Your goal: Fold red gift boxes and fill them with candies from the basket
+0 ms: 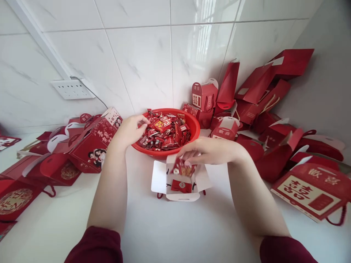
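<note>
Beneath my right hand (211, 151), which pinches red candy packets (183, 168), sits the open gift box (179, 184). My left hand (131, 128) curls over sweets (164, 133) in the red basin (148, 150) beyond, grip unclear. I think a loose pinch could drop packets onto the worktop (164, 226).

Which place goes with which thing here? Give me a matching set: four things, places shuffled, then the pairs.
Things
1. left hand
2. right hand
3. wall socket
4. open box

Places
A. on the tiled wall, upper left
B. over the open box, pinching red packets
C. at the rim of the red basin, fingers on the sweets
D. on the counter, just in front of the red basin

Pairs: 1-C, 2-B, 3-A, 4-D
</note>
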`<state>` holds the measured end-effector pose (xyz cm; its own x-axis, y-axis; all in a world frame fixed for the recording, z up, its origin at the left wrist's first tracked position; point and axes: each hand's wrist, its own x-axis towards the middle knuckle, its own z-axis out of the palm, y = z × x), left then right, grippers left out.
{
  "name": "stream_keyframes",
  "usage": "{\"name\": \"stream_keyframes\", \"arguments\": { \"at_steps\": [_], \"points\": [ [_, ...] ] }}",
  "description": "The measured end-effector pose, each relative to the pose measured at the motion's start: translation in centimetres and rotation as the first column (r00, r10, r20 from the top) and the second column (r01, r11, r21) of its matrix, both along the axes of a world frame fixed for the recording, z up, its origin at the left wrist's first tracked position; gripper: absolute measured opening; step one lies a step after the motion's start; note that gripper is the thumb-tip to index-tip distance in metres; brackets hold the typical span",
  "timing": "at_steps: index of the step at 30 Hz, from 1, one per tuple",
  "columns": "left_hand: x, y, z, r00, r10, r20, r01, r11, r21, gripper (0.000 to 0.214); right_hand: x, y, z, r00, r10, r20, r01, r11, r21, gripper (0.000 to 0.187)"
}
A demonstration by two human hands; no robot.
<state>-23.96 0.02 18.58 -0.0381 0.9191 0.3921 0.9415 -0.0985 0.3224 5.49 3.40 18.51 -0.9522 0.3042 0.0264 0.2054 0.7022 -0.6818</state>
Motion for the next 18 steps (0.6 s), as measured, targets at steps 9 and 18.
{"name": "stream_keyframes", "arguments": {
  "at_steps": [9,18],
  "points": [
    [-2.1,3.6,-4.4,0.925,0.303,-0.23,-0.37,0.853,-0.367,0.025,-0.4,-0.7,-0.2,0.981,-0.191,0.032,0.185,0.973,0.138,0.02],
    [-2.2,3.7,-4.4,0.946,0.26,-0.194,-0.32,0.845,-0.428,0.027,-0.9,0.0,-0.9,0.937,-0.334,0.1,0.309,0.929,0.204,0.014]
  ]
}}
